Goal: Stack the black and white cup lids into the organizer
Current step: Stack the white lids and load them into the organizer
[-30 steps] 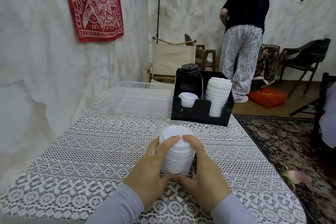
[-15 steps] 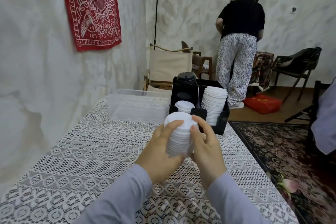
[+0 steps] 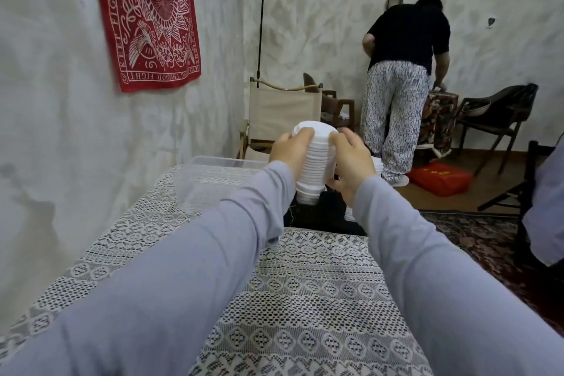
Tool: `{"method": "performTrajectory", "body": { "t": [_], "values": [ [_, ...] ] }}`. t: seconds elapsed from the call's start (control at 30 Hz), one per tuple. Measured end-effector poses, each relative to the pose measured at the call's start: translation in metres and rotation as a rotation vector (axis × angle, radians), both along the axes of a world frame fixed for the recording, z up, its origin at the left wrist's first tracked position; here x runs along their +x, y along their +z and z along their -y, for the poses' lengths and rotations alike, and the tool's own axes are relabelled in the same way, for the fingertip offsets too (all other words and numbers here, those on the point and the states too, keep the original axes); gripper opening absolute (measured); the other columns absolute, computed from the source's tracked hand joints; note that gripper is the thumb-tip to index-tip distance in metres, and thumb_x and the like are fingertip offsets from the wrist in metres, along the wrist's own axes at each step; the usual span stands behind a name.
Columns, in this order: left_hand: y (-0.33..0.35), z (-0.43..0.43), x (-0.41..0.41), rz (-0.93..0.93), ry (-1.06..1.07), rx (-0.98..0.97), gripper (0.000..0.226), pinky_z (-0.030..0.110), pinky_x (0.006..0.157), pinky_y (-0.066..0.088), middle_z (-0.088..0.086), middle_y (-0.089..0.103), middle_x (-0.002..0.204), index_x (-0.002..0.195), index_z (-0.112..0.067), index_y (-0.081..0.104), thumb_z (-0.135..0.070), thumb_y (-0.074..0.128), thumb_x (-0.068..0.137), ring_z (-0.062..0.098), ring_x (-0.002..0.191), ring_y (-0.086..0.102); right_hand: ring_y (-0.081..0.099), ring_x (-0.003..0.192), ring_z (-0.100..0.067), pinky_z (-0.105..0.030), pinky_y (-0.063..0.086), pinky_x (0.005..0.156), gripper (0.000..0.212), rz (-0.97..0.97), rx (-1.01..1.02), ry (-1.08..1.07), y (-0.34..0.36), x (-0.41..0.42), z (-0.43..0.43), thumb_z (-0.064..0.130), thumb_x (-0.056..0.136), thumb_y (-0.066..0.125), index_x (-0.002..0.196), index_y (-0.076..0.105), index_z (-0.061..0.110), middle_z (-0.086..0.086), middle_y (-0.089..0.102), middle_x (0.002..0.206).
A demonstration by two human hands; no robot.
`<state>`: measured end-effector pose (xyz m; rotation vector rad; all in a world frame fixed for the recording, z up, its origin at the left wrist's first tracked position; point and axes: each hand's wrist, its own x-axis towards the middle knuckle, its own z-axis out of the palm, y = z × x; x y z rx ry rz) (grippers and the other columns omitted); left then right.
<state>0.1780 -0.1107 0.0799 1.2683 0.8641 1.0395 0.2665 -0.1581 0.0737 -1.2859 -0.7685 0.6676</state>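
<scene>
A tall stack of white cup lids (image 3: 316, 162) is held upright between both my hands, over the black organizer (image 3: 323, 214). My left hand (image 3: 290, 151) grips the stack's left side and my right hand (image 3: 352, 162) grips its right side. The stack's lower end sits just above or inside the organizer's front left compartment; I cannot tell which. Most of the organizer is hidden behind my arms. A sliver of another white lid stack (image 3: 378, 166) shows to the right of my right hand. No black lids are visible.
A clear plastic bin (image 3: 210, 180) stands on the lace-covered table (image 3: 305, 299), left of the organizer. A person in a black top (image 3: 406, 85) bends over by the far wall. Chairs, a red bag (image 3: 439, 181) and a patterned rug lie beyond the table's right edge.
Both hands lifted the white lid stack off the table and carried it forward and up to the organizer. My arms are now stretched out and hide most of the organizer.
</scene>
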Motion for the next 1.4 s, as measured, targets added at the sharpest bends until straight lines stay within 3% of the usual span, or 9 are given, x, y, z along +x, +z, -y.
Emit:
{"method": "performTrajectory", "body": {
  "t": [0.13,0.53,0.7,0.8,1.1,1.17,1.23,1.3,1.4],
  "values": [
    [-0.003,-0.02,0.012,-0.026,-0.029,-0.061,0.024,0.046,0.094,0.049,0.009,0.065,0.102,0.101,-0.018,0.055,-0.035,0.059,0.085,0.028,0.097,0.061,0.054,0.082,-0.018,-0.033,0.044,0.072,0.014,-0.111,-0.103,0.042,-0.001,0.014,-0.017,0.029,0.092,0.047,0.087,0.059,0.023,0.001,0.059,0.085],
    [-0.009,-0.043,0.03,-0.069,-0.028,-0.152,0.04,0.049,0.091,0.05,0.012,0.067,0.097,0.111,-0.012,0.058,-0.041,0.05,0.083,0.032,0.095,0.064,0.057,0.096,-0.024,-0.038,0.046,0.089,0.017,-0.036,-0.212,0.063,-0.013,0.031,-0.052,0.031,0.09,0.043,0.084,0.055,0.021,-0.006,0.061,0.1],
    [-0.015,-0.049,0.039,-0.113,-0.013,-0.152,0.07,0.048,0.09,0.05,0.013,0.066,0.106,0.122,-0.011,0.053,-0.047,0.049,0.062,0.034,0.095,0.063,0.054,0.102,-0.028,-0.04,0.044,0.093,0.042,0.049,-0.257,-0.008,-0.017,0.032,-0.06,0.039,0.085,0.036,0.114,0.054,0.013,-0.008,0.06,0.109],
    [-0.015,-0.047,0.042,-0.152,-0.004,-0.118,0.067,0.046,0.094,0.048,0.014,0.061,0.113,0.127,-0.009,0.049,-0.047,0.046,0.071,0.033,0.101,0.059,0.052,0.112,-0.031,-0.047,0.039,0.103,0.062,0.129,-0.296,-0.008,-0.016,0.028,-0.061,0.049,0.085,0.035,0.132,0.047,0.009,-0.01,0.057,0.124],
    [-0.012,-0.043,0.044,-0.281,0.027,-0.084,0.061,0.043,0.102,0.039,0.015,0.05,0.132,0.143,-0.01,0.031,-0.041,0.034,0.091,0.033,0.116,0.049,0.051,0.114,-0.034,-0.046,0.041,0.101,0.05,0.299,-0.353,-0.036,-0.015,0.033,-0.067,0.035,0.095,0.036,0.131,0.044,0.001,-0.016,0.054,0.127],
    [-0.011,-0.044,0.046,-0.294,0.027,-0.095,0.061,0.043,0.103,0.037,0.015,0.048,0.134,0.144,-0.01,0.028,-0.041,0.034,0.091,0.034,0.118,0.048,0.048,0.113,-0.029,-0.04,0.043,0.095,0.043,0.34,-0.341,-0.038,-0.014,0.033,-0.068,0.031,0.095,0.036,0.133,0.041,0.011,-0.008,0.05,0.124],
    [-0.012,-0.046,0.047,-0.305,0.03,-0.102,0.062,0.043,0.104,0.036,0.015,0.048,0.134,0.145,-0.01,0.027,-0.041,0.034,0.092,0.034,0.119,0.046,0.045,0.098,-0.024,-0.031,0.039,0.068,0.014,0.382,-0.322,-0.04,-0.015,0.035,-0.072,0.028,0.094,0.036,0.102,0.047,0.025,-0.004,0.049,0.097],
    [-0.013,-0.048,0.048,-0.293,0.034,-0.112,0.061,0.043,0.104,0.036,0.015,0.048,0.134,0.144,-0.009,0.028,-0.041,0.034,0.092,0.034,0.119,0.047,0.039,0.092,-0.02,-0.03,0.03,0.063,0.012,0.422,-0.344,-0.039,-0.013,0.034,-0.072,0.026,0.094,0.034,0.087,0.044,0.024,-0.003,0.047,0.087],
    [-0.015,-0.051,0.049,-0.301,0.039,-0.107,0.06,0.042,0.103,0.037,0.015,0.048,0.135,0.143,-0.008,0.031,-0.04,0.034,0.093,0.034,0.119,0.047,0.049,0.109,-0.026,-0.03,0.031,0.08,0.04,0.488,-0.358,-0.042,-0.014,0.034,-0.073,0.024,0.099,0.031,0.126,0.049,0.001,-0.017,0.053,0.127]
  ]
}}
